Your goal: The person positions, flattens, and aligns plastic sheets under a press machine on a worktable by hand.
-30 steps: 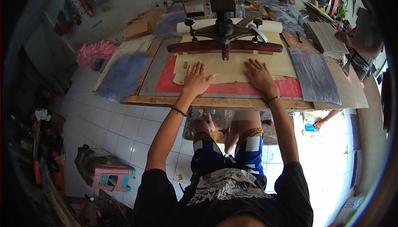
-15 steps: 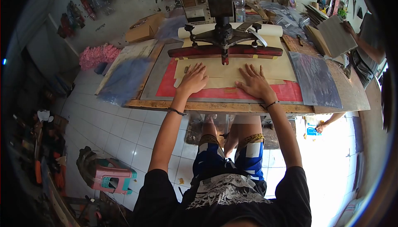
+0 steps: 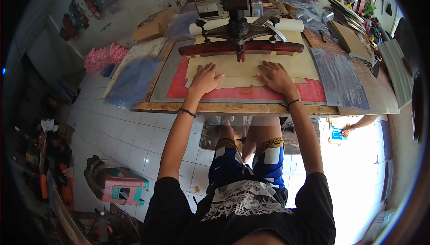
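My left hand (image 3: 205, 80) lies palm down on a tan sheet (image 3: 242, 71), its fingers stretched forward. On the same sheet my right hand (image 3: 276, 79) rests palm down, the fingers extended and the thumb pointing inward. Neither hand grips anything. Under the tan sheet is a red sheet (image 3: 268, 93), which shows along the front and sides. Just beyond my fingertips a press with a long dark red bar (image 3: 268, 46) spans the work, hanging from a black metal head (image 3: 238, 31). A cream roll (image 3: 292, 25) lies behind the bar.
Clear plastic sheets (image 3: 339, 79) lie right of the work; bluish plastic (image 3: 133, 83) overhangs the table's left side. Around are a cardboard box (image 3: 154, 26), pink heap (image 3: 105, 58), bottle (image 3: 256, 2) and stool (image 3: 123, 188). At far right stands a grey board (image 3: 396, 68).
Both hands stay on the tan sheet, with my right fingers closer together than before. At the right, the grey board held by another person has moved outward and down. The view has shifted slightly.
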`<state>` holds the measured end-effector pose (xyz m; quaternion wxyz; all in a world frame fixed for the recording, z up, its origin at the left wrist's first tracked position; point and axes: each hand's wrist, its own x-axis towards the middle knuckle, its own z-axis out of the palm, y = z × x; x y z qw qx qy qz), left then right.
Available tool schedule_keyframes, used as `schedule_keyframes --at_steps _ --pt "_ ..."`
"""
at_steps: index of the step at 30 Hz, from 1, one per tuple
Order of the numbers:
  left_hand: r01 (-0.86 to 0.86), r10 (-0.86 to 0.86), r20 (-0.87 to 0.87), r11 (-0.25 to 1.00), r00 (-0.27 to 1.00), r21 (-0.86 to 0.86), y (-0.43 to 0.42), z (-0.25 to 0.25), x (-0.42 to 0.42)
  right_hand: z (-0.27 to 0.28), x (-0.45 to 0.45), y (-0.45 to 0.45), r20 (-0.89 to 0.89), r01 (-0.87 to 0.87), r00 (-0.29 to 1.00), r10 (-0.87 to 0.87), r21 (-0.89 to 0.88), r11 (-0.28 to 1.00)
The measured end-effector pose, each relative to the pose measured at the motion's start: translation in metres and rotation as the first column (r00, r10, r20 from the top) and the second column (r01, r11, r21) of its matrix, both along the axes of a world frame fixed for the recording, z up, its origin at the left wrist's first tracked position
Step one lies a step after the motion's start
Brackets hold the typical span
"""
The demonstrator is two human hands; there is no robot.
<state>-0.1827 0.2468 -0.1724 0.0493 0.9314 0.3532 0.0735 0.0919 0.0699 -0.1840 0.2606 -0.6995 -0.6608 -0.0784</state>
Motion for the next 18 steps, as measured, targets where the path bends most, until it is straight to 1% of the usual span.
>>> schedule_keyframes --at_steps 3,9,12,18 --pt "-0.005 0.004 0.028 0.999 1.000 0.039 -0.003 -0.003 -0.001 -0.002 -0.001 -0.002 0.026 -0.011 1.000 0.011 0.001 1.000" --pt "0.029 -0.048 0.188 0.994 0.981 0.102 0.010 -0.019 0.000 -0.004 0.004 0.002 0.001 -0.014 1.000 0.014 0.037 0.999" --pt "0.034 -0.054 0.205 0.995 0.977 0.098 0.012 -0.021 -0.002 -0.006 0.007 0.002 -0.005 -0.022 1.000 0.023 0.067 0.997" --pt "0.018 -0.024 0.223 0.999 0.975 0.029 0.006 -0.014 -0.005 -0.002 0.005 0.000 -0.006 -0.022 1.000 0.023 0.094 0.995"
